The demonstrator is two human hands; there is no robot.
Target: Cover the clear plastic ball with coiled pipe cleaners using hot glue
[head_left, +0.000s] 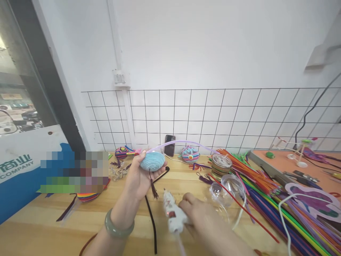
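My left hand (140,179) is raised over the table with its fingers around a light-blue ball (152,161) wound in rows of fuzzy strand. A dark brown tassel (153,188) hangs below the ball. From the top of the ball a lilac pipe cleaner (176,142) arches away to the right. My right hand (197,209) grips a white glue gun (172,211), its nozzle pointing up toward the ball but apart from it. A small red light shows on the gun, and a clear glue stick (181,245) sticks out of its back end.
Behind stand a striped ball (190,154), a dark multicoloured ball (121,152) and a phone (170,144). To the right are a round tin (221,165), clear plastic half-shells (230,186), a red pipe cleaner (245,208) and pipe-cleaner bundles (266,199). A white cord (282,213) crosses them.
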